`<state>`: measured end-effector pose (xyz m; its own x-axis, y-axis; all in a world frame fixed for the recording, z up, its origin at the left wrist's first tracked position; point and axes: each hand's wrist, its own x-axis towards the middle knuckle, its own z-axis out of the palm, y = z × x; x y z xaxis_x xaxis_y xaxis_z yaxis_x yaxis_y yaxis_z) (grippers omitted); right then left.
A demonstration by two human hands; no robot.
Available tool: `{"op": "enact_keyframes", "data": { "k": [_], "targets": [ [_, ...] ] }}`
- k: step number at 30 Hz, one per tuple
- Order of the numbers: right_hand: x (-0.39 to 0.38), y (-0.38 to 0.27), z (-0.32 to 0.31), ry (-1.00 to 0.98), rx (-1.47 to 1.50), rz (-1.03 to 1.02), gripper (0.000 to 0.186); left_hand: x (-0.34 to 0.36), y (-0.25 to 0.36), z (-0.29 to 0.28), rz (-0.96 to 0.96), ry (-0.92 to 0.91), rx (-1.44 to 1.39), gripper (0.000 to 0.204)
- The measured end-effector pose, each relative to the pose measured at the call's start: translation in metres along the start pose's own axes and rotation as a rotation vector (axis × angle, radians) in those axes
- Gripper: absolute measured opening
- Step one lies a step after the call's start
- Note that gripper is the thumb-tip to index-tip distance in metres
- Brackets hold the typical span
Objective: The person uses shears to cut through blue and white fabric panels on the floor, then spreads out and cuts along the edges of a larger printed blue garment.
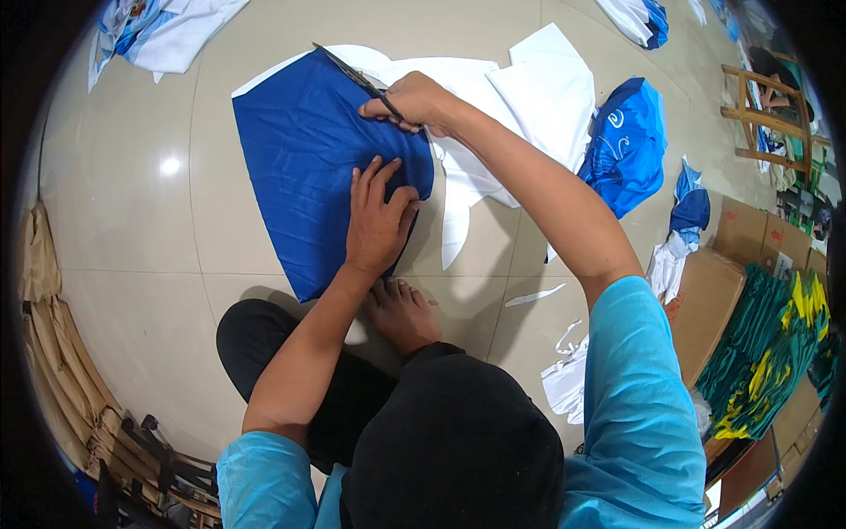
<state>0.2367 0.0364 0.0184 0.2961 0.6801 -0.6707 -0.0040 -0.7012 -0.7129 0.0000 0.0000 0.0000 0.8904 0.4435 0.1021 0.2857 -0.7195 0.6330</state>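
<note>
Left hand (379,220): yours, fingers spread flat, pinning the blue fabric (308,167)
Right hand (414,101): yours, fingers closed around the scissors (352,75), blades on the fabric's upper edge

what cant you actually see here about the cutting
Head view only:
- Scissors handles: hidden inside the right hand.
- White fabric under the blue fabric: its extent is covered.
- Blue fabric's edge beneath the left hand: hidden by the palm.
- Cut line: too fine to trace.
</note>
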Motion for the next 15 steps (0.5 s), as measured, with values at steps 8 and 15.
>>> {"op": "enact_keyframes", "data": {
  "k": [8, 15],
  "targets": [
    [-0.006, -0.012, 0.001, 0.013, 0.069, -0.023, 0.041, 0.003, -0.002, -0.001, -0.001, 0.001, -0.005, 0.019],
    [0.001, -0.011, 0.001, 0.012, 0.087, -0.028, 0.040, 0.004, -0.001, -0.001, -0.006, 0.001, -0.017, 0.017]
  ]
}}
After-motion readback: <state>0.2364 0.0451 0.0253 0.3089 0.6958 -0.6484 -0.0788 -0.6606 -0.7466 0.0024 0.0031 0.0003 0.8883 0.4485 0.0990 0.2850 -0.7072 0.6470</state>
